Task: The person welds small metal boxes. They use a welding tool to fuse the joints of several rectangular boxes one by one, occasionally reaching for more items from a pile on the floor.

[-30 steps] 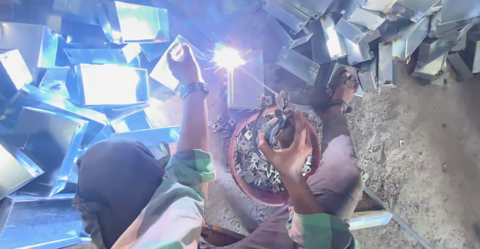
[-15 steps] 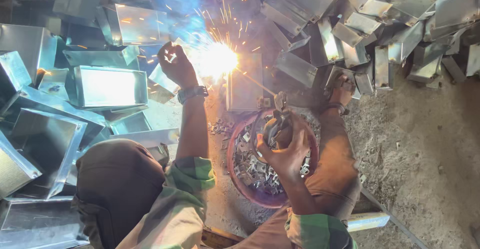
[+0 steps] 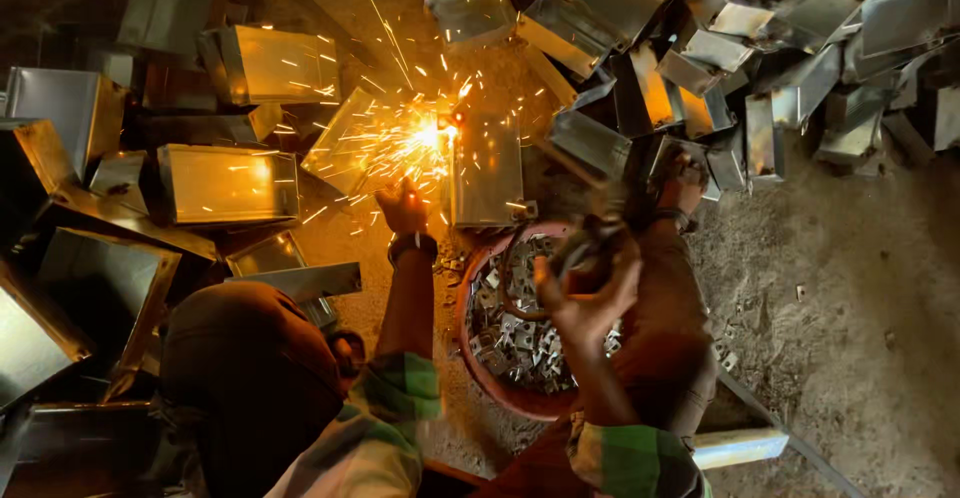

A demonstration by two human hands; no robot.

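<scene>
We hold a sheet-metal box [image 3: 487, 173] steady on the dirt floor [image 3: 850, 338], just above the bowl. It is a shallow rectangular tray of thin folded steel, standing on edge, its flat face lit orange. At its upper left corner a weld spot [image 3: 432, 138] glows and throws thin streaks of sparks outward.

Our left hand [image 3: 404, 208], with a dark band at the wrist, reaches toward the box's lower left edge; its fingers are curled, and we cannot tell whether they touch the metal. Our right hand [image 3: 588, 283] is clenched around a dark welding holder [image 3: 585, 243] raised over the bowl.

Half a second ago the arc burned white and blue and lit the pile coldly; now the glare has shrunk to an amber point, with the surroundings darker and warmer. The right hand sits slightly higher over the bowl.

A round reddish bowl [image 3: 480, 368] holds small bent metal brackets [image 3: 520, 343], dull grey and sharp-edged. Heaps of similar boxes [image 3: 230, 183] lie on both sides, smooth and reflective against the gritty ground.
</scene>
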